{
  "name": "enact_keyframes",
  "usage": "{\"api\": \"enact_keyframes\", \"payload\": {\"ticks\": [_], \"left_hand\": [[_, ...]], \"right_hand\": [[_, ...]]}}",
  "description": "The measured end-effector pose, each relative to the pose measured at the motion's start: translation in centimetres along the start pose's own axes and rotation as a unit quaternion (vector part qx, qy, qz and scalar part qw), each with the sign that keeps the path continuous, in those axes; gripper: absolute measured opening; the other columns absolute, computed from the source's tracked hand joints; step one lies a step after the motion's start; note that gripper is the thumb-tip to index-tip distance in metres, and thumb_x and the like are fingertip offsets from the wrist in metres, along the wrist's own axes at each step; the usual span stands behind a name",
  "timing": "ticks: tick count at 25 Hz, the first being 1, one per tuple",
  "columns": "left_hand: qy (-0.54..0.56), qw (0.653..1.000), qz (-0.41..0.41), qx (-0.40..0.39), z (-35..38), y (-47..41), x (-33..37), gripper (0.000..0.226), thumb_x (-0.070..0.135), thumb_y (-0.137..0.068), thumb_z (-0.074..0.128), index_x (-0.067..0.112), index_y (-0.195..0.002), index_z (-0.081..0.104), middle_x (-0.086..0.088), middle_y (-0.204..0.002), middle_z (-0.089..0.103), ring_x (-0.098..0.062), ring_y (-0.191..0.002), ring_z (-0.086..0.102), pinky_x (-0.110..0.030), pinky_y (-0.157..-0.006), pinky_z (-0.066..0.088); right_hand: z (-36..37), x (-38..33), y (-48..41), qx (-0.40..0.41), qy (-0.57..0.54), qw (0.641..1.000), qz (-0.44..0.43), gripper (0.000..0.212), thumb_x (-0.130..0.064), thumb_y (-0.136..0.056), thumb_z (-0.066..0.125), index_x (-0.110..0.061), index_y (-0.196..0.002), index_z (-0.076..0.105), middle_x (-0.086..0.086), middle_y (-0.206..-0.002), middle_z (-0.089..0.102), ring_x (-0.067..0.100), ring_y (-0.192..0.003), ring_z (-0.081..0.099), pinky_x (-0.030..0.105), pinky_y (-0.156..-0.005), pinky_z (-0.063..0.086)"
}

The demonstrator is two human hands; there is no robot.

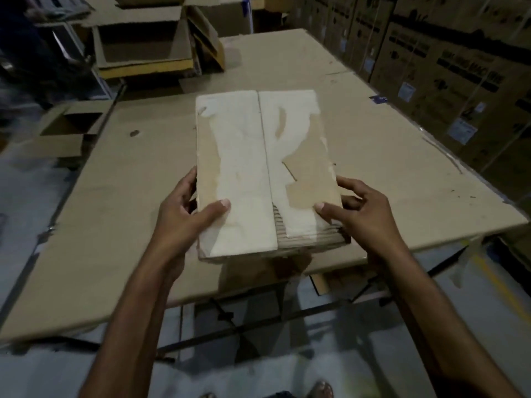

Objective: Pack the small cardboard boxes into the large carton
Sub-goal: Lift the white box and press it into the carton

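A counter (373, 173) covered with flat cardboard sheets fills most of the view, its near edge overhanging a dark metal frame. Along the right side stands a wall of stacked printed cartons (448, 61), reaching out of the top of the picture. At the far left end of the counter an open carton (140, 44) lies with its flaps spread and its inside in shadow. A smaller open box (69, 130) sits lower, off the counter's left edge, blurred.

Over the near middle of the counter is a box (264, 170), long and flat, its two top flaps closed and meeting along a centre seam. Its top is patchy, with pale torn paper over brown board. Whether it rests on the counter or is lifted just above it cannot be told.

The left hand (184, 208) has its grip on the box's near left edge, thumb on top and fingers down the side. The right hand (356, 208) holds the near right corner the same way, thumb pressed on the top face, fingers loosely curled at the side.
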State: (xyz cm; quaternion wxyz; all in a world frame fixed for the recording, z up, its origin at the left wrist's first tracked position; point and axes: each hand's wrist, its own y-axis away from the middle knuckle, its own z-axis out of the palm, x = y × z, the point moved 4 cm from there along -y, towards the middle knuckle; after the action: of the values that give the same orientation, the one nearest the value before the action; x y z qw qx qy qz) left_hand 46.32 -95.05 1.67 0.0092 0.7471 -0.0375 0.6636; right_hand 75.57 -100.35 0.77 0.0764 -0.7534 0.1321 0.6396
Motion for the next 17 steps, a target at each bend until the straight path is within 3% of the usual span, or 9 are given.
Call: {"api": "enact_keyframes", "payload": {"ticks": [2, 4, 5, 7, 9, 11, 15, 17], "left_hand": [[-0.014, 0.999, -0.024, 0.018, -3.9, -0.4, 1.2, 0.056, 0.011, -0.088, 0.078, 0.03, -0.138, 0.061, 0.024, -0.109, 0.075, 0.002, -0.099, 0.072, -0.015, -0.074, 0.058], [-0.027, 0.998, -0.045, 0.045, -8.7, -0.5, 1.8, 0.043, 0.017, -0.091, 0.073, 0.035, -0.128, 0.062, 0.028, -0.088, 0.074, 0.011, -0.077, 0.07, -0.011, -0.063, 0.053], [-0.028, 0.997, -0.055, 0.052, -11.1, -0.3, 1.9, 0.037, 0.019, -0.092, 0.071, 0.034, -0.126, 0.065, 0.026, -0.088, 0.073, 0.01, -0.073, 0.069, -0.014, -0.062, 0.051], [-0.029, 0.996, -0.071, 0.051, -15.9, 0.5, 1.8, 0.029, 0.023, -0.094, 0.068, 0.029, -0.123, 0.071, 0.014, -0.1, 0.073, 0.0, -0.081, 0.069, -0.02, -0.064, 0.05], [-0.033, 0.996, -0.078, 0.036, -20.5, 1.5, 1.4, 0.027, 0.024, -0.094, 0.067, 0.028, -0.12, 0.073, 0.005, -0.108, 0.074, -0.008, -0.088, 0.067, -0.022, -0.065, 0.049], [-0.039, 0.996, -0.077, 0.02, -24.0, 2.4, 0.7, 0.026, 0.021, -0.093, 0.067, 0.028, -0.116, 0.075, 0.005, -0.112, 0.073, -0.01, -0.095, 0.066, -0.023, -0.069, 0.048], [-0.028, 0.996, -0.079, 0.001, -29.8, 4.0, -0.5, 0.03, 0.019, -0.091, 0.066, 0.033, -0.116, 0.076, 0.009, -0.123, 0.069, -0.016, -0.108, 0.065, -0.027, -0.074, 0.049], [-0.017, 0.997, -0.078, 0.018, -32.3, 4.4, -0.6, 0.032, 0.019, -0.091, 0.067, 0.034, -0.118, 0.076, 0.01, -0.124, 0.068, -0.014, -0.107, 0.065, -0.02, -0.068, 0.05]], "right_hand": [[3.0, -1.5, 0.2, -0.01, 0.027, 0.999, 0.016, 0.052, -0.027, -0.083, 0.085, -0.024, -0.133, 0.068, -0.002, -0.102, 0.08, 0.009, -0.09, 0.076, 0.035, -0.08, 0.061], [7.0, -3.1, 0.9, -0.012, 0.051, 0.998, 0.021, 0.051, -0.035, -0.083, 0.084, -0.019, -0.13, 0.071, -0.002, -0.111, 0.077, 0.011, -0.095, 0.074, 0.034, -0.085, 0.059], [9.0, -3.7, 1.6, -0.013, 0.054, 0.998, 0.02, 0.049, -0.036, -0.085, 0.081, -0.018, -0.13, 0.071, -0.002, -0.117, 0.074, 0.01, -0.099, 0.071, 0.032, -0.083, 0.057], [13.2, -4.7, 3.2, -0.021, 0.048, 0.999, 0.017, 0.04, -0.032, -0.09, 0.074, -0.023, -0.129, 0.07, -0.005, -0.12, 0.07, 0.004, -0.097, 0.066, 0.024, -0.072, 0.049], [17.5, -5.3, 5.0, -0.035, 0.04, 0.999, 0.011, 0.027, -0.026, -0.094, 0.068, -0.028, -0.122, 0.07, -0.009, -0.112, 0.07, -0.004, -0.082, 0.064, 0.015, -0.061, 0.046], [21.3, -6.1, 6.6, -0.06, 0.037, 0.998, 0.005, 0.019, -0.022, -0.096, 0.066, -0.028, -0.113, 0.071, -0.008, -0.107, 0.071, -0.002, -0.077, 0.065, 0.011, -0.056, 0.046], [27.8, -7.9, 8.9, -0.089, 0.016, 0.996, -0.007, 0.023, -0.023, -0.093, 0.072, -0.031, -0.115, 0.074, 0.002, -0.113, 0.072, 0.012, -0.094, 0.069, 0.011, -0.063, 0.05], [30.4, -8.5, 9.4, -0.103, 0.009, 0.994, -0.017, 0.027, -0.025, -0.093, 0.073, -0.034, -0.118, 0.073, -0.002, -0.116, 0.07, 0.01, -0.097, 0.069, 0.013, -0.067, 0.051]]}}
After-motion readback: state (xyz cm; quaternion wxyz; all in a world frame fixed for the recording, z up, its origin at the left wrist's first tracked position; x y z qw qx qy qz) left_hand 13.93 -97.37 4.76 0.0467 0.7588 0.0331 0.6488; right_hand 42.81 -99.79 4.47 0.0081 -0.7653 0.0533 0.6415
